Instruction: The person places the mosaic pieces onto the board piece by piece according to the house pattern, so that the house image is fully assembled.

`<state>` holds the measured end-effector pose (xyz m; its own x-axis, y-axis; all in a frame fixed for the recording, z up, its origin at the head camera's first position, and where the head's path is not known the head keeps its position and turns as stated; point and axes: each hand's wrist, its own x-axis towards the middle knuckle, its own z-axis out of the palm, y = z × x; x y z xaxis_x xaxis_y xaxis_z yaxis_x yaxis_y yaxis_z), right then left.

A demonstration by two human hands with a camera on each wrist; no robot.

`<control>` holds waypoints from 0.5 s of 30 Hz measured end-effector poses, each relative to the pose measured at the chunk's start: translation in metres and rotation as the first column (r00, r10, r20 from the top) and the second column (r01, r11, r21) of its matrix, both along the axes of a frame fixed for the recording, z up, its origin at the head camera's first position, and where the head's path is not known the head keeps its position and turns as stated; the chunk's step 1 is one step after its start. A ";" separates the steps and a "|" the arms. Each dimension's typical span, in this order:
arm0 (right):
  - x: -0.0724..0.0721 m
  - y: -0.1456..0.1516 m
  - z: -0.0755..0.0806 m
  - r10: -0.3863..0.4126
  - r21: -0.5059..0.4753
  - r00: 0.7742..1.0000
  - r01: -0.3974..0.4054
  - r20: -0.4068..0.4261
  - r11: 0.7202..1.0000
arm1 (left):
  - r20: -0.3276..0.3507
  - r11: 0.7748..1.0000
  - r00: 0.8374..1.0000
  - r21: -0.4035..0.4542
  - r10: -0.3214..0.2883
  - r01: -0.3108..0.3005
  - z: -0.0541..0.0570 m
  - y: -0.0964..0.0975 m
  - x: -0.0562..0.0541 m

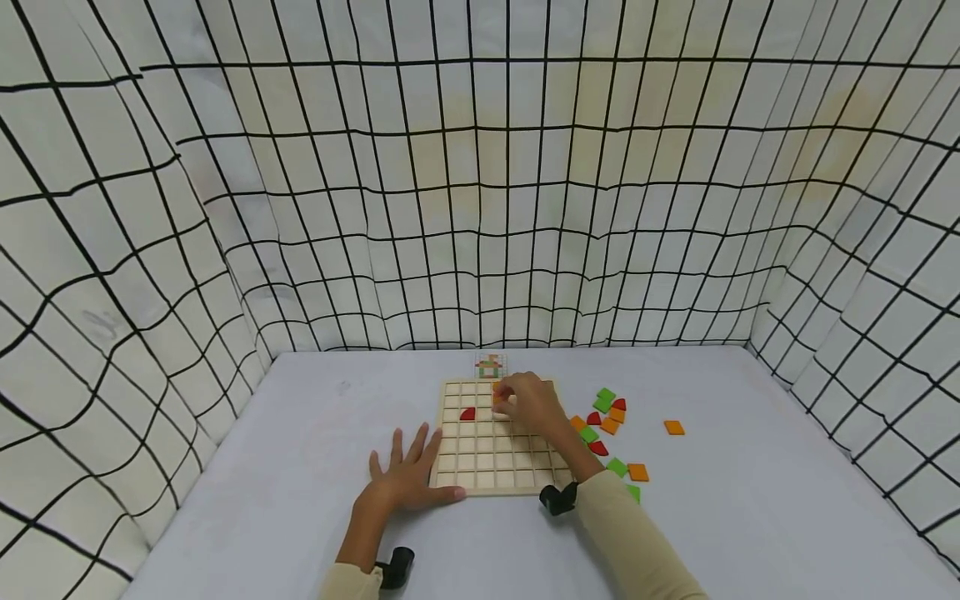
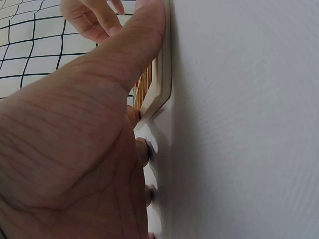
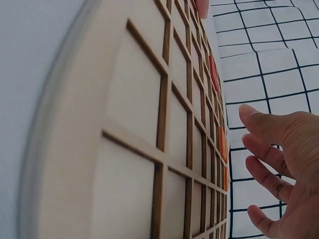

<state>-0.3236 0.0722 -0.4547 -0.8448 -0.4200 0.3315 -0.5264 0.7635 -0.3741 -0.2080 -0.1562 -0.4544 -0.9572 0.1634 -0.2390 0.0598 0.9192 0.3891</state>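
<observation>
A wooden grid board [image 1: 474,479] lies on the table, with a red quarter-round piece [image 1: 468,414] in one of its squares. My left hand [image 1: 408,482] rests at the board's near left corner, fingers spread, thumb along the front edge. Over the far part of the board is my right hand [image 1: 531,402], beside orange pieces [image 3: 223,144] set in the grid. The right wrist view shows this hand's thumb and fingers loosely bent and apart, with nothing between them. Part of the board is hidden under the right hand and forearm.
A small pattern card [image 1: 491,366] lies behind the board. Right of it are scattered green pieces [image 1: 617,467], red pieces [image 1: 598,448] and orange pieces [image 1: 637,472]. One orange piece [image 1: 674,427] lies farther right. Black-gridded white walls [image 1: 510,208] surround the table [image 1: 750,500].
</observation>
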 end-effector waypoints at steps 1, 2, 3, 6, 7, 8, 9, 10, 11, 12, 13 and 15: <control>0.000 0.002 0.001 -0.002 0.001 1.000 0.002 0.000 1.000 | 0.000 1.000 1.000 0.000 -0.001 0.001 0.000 0.000 0.000; 0.000 0.003 0.002 -0.005 0.004 1.000 0.005 -0.002 1.000 | 0.001 1.000 1.000 0.001 -0.003 0.003 0.000 0.000 0.000; 0.000 0.005 0.002 -0.013 0.007 1.000 0.013 -0.001 1.000 | 0.003 1.000 1.000 0.003 -0.004 0.004 0.000 0.000 0.000; 0.000 0.009 0.006 -0.025 0.000 1.000 0.025 0.002 1.000 | 0.005 1.000 1.000 0.007 -0.006 0.006 0.000 0.000 0.001; 0.000 0.010 0.007 -0.030 -0.004 1.000 0.030 0.000 1.000 | 0.005 1.000 1.000 0.008 -0.007 0.007 0.000 0.000 0.000; 0.000 0.012 0.008 -0.035 -0.006 0.999 0.035 -0.002 0.999 | 0.006 1.000 1.000 0.009 -0.006 0.006 0.000 0.000 0.000; 0.000 0.013 0.009 -0.038 -0.011 0.999 0.038 0.001 0.999 | 0.006 1.000 1.000 0.010 -0.005 0.005 0.000 0.000 0.000; 0.000 0.015 0.010 -0.040 -0.018 0.999 0.040 0.003 0.999 | 0.006 1.000 1.000 0.009 -0.004 0.004 0.000 0.000 0.000; 0.000 0.017 0.010 -0.043 -0.019 0.999 0.043 0.003 0.999 | 0.006 1.000 1.000 0.008 -0.002 0.002 0.000 0.000 -0.001; 0.000 0.019 0.010 -0.045 -0.024 0.999 0.045 0.005 0.999 | 0.008 1.000 1.000 0.007 0.001 -0.001 -0.001 0.000 -0.001; 0.000 0.021 0.011 -0.043 -0.035 0.999 0.043 0.011 0.998 | 0.008 1.000 1.000 0.005 0.001 -0.001 -0.001 0.000 -0.001; -0.001 0.027 0.010 -0.045 -0.058 0.999 0.046 0.030 0.997 | 0.010 1.000 1.000 0.003 0.003 -0.003 -0.001 0.001 -0.001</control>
<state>-0.3244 0.0993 -0.4446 -0.8721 -0.3615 0.3299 -0.4801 0.7630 -0.4329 -0.2095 -0.1557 -0.4558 -0.9552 0.1613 -0.2480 0.0531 0.9182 0.3925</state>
